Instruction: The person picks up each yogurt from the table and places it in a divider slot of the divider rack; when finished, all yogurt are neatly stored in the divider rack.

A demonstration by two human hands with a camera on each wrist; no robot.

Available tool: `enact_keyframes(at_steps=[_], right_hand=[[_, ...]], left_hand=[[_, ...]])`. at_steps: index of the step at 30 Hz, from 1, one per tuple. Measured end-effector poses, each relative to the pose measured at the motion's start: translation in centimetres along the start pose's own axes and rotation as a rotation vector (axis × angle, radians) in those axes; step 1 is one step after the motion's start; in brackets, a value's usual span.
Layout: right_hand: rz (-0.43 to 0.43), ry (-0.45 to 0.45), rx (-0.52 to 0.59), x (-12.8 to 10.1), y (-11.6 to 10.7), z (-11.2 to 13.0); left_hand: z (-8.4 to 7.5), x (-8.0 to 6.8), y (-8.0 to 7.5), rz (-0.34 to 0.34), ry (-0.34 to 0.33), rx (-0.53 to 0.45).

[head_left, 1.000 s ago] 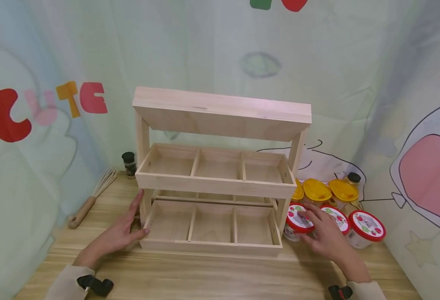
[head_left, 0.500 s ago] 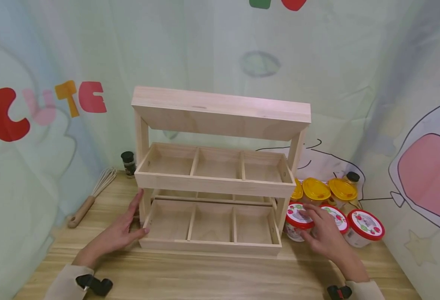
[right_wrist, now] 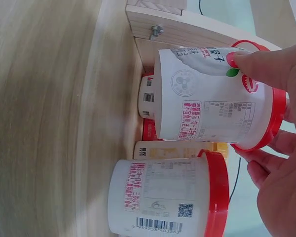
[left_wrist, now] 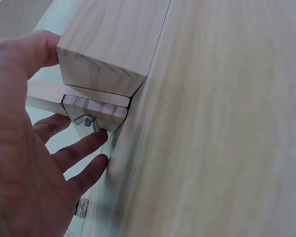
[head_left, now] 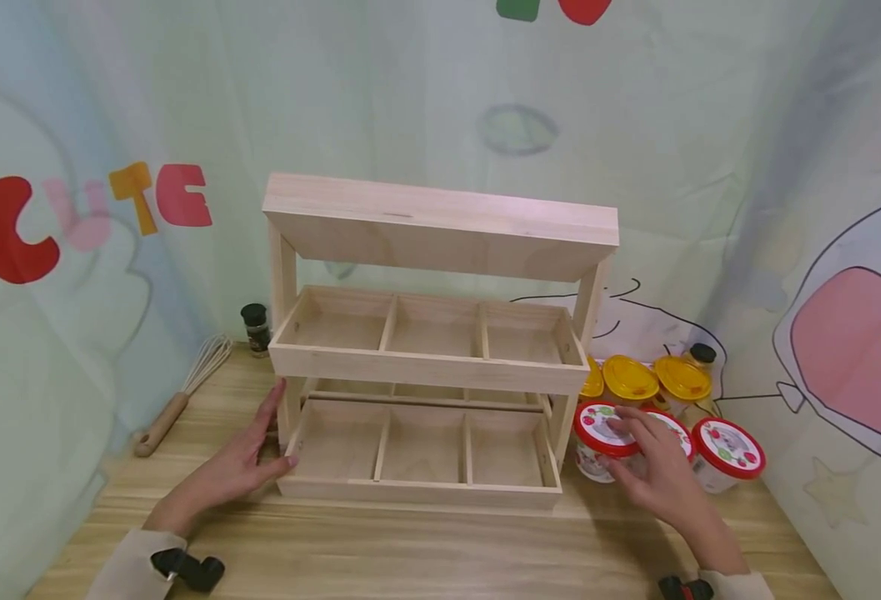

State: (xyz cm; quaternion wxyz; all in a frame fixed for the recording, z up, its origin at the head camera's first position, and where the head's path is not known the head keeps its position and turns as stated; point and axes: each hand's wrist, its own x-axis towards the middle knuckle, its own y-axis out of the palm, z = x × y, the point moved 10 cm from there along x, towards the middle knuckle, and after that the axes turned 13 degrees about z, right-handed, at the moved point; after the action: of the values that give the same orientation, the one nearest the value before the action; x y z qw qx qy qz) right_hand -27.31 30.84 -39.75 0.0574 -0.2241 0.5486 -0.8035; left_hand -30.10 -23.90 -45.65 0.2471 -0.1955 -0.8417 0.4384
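Our right hand closes on the nearest red-lidded cup, which stands on the table just beside the right foot of the rack. In the right wrist view the thumb and fingers curl round the cup's rim and lid, so the grip is high, at the widest and stiffest part. The cup looks tilted a little off the table there, though we cannot tell whether its base has fully left the wood. Our left hand lies flat and relaxed, its fingers straight against the rack's left post and lower tray corner, holding nothing and only steadying the frame.

To do this well, we keep the grip on the rim rather than the thin wall, which would likely dent under a squeeze. We lift straight up before we move sideways, because a second cup stands near and another touches or nearly touches behind our hand, with the yellow-lidded jars just behind; a sideways drag could knock them over. The rack's side board sits close to the cup, so we judge that the cup must clear it before it swings inward. We keep the left hand pressing lightly so the rack does not slide on the smooth table. All six compartments look bare, so any of them can take it; the near lower right one is closest.
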Motion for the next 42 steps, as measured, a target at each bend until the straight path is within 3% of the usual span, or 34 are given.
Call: enact_keyframes(at_steps=[19,31,37,42], right_hand=[[-0.097,-0.046,0.011,-1.4,-2.8,2.2],[-0.085,-0.027,-0.033,-1.8,-3.1,3.5],[-0.119,-0.096,0.017,-1.9,-3.2,4.5],[-0.096,-0.081,0.024,-1.7,-2.8,4.9]], left_hand=[[0.3,-0.1,0.0,0.019,-0.01,-0.024],[0.6,-0.1,0.0,0.035,-0.009,-0.051],[0.6,-0.1,0.0,0.023,0.0,-0.042],[0.6,-0.1,-0.1,0.013,0.016,-0.045]])
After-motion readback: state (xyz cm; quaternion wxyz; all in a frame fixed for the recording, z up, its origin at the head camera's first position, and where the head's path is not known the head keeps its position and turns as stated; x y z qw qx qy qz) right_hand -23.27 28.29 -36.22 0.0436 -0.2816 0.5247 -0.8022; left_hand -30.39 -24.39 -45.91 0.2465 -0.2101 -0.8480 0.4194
